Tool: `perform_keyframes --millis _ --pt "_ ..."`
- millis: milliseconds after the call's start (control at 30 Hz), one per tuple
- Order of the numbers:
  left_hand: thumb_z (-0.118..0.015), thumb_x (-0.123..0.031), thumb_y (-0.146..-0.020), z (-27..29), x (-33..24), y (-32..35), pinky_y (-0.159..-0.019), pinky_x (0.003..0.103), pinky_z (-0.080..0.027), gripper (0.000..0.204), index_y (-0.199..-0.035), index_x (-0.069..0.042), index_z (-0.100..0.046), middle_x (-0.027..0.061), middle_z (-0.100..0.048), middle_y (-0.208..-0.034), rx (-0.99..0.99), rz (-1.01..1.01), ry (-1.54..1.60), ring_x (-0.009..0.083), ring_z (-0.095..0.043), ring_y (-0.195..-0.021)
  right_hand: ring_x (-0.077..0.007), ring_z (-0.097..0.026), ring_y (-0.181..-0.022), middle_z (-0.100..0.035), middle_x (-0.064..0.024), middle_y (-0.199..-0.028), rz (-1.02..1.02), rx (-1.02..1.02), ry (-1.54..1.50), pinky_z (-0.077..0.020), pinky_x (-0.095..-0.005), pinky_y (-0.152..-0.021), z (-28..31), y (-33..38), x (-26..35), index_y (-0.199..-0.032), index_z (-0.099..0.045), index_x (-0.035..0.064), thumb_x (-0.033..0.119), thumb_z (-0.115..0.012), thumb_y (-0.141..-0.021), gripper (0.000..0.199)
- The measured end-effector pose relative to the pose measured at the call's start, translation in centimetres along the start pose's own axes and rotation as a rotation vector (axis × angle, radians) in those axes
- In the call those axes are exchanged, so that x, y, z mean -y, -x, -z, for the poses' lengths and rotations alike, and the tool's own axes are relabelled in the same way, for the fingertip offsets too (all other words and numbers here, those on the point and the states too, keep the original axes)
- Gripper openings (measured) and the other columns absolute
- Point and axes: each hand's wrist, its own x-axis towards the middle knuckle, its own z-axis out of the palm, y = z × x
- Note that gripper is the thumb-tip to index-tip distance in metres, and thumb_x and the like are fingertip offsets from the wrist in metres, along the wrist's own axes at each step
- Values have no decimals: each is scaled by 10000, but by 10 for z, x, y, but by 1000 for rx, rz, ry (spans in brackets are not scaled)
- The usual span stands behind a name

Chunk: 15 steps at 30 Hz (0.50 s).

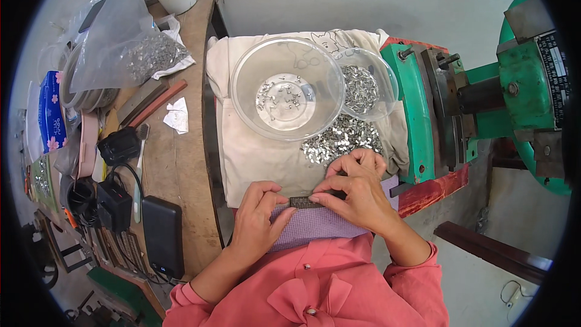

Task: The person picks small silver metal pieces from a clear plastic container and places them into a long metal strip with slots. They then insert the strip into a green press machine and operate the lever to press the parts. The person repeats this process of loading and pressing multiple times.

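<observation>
A short dark metal strip (305, 202) is being held level between the two hands, low in the middle of the view, just above a lilac checked cloth (315, 224) that is lying across the person's lap. Its left end is being pinched by the thumb and forefinger of the left hand (259, 218), the other fingers of which are being kept loosely curled beneath. Its right end is being pressed by the fingertips of the right hand (357, 191), which is being held closed and arched over the strip; whether a small piece is also being gripped in it cannot be told.

Just beyond the right hand, a heap of small shiny metal clips (342, 142) is being kept loose on a cream cloth (254, 151). Behind the heap, a large clear plastic bowl (287, 88) with a few clips scattered in its bottom is being rested on the same cloth, and a smaller clear bowl (363, 85), well filled with clips, is being overlapped by its right rim.

To the right, a green press machine (484, 97) is being seen. To the left, a wooden surface (181, 163) is being taken up by a clear bag of clips (130, 48), a black power bank (162, 236) and black chargers (115, 206).
</observation>
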Motion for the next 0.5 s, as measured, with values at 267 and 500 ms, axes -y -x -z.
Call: perform_keyframes --millis 267,500 --pt "-828 -59 -751 1 -5 -2 -783 383 -523 254 -920 11 -653 158 -586 -1095 -4 8 -7 318 -628 -938 -229 -468 -1058 -593 56 -936 12 -7 27 -248 -441 -958 2 2 -2 -824 -793 191 311 -845 -715 170" --pt "-835 -53 -733 2 -3 -2 -795 381 -522 285 -952 9 -663 156 -579 -1107 18 0 -21 318 -619 -970 -228 -492 -1026 -618 50 -917 -25 -69 -45 -282 -412 -950 27 23 -10 -826 -785 187 252 -845 -713 143"
